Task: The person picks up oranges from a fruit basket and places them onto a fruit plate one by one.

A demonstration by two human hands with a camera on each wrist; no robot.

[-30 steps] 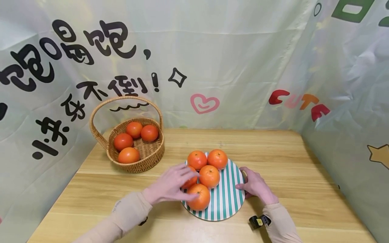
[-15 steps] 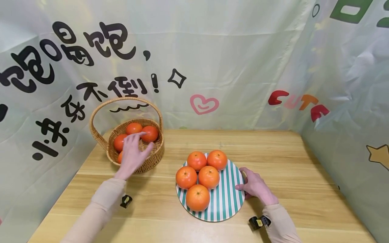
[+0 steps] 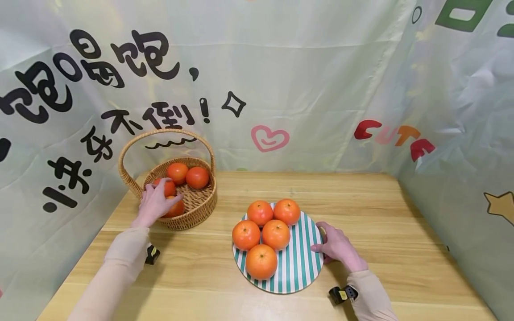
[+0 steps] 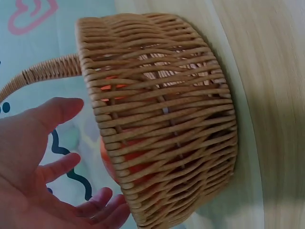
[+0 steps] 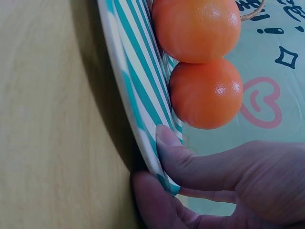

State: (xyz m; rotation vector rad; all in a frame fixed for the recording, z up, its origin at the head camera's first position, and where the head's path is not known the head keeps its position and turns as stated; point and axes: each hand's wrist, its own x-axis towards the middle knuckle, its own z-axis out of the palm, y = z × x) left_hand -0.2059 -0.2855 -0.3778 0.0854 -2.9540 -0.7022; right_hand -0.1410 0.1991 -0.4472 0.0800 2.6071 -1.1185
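Observation:
My left hand (image 3: 154, 203) is over the left side of the wicker basket (image 3: 202, 211), its fingers spread around two smooth red-orange fruits. It partly covers the rear one (image 3: 168, 187) and the front one (image 3: 175, 208). In the left wrist view, the thumb and fingers (image 4: 64, 109) stand apart just above the basket rim. My right hand (image 3: 339, 245) pinches the right edge of a round green-and-white striped plate (image 3: 299, 263), thumb on top and fingers below, as the right wrist view shows. Several oranges (image 3: 261, 261) sit on the plate's left and back parts.
Two more red-orange fruits (image 3: 197, 177) lie at the back of the basket. Its tall handle (image 3: 168, 131) arches overhead. A printed curtain (image 3: 313, 89) hangs behind and beside the wooden table (image 3: 361, 196).
My left hand has left the oranges, let the near-left one show fully on the plate, and travelled left to the basket, then further to its left side. The right hand keeps its grip.

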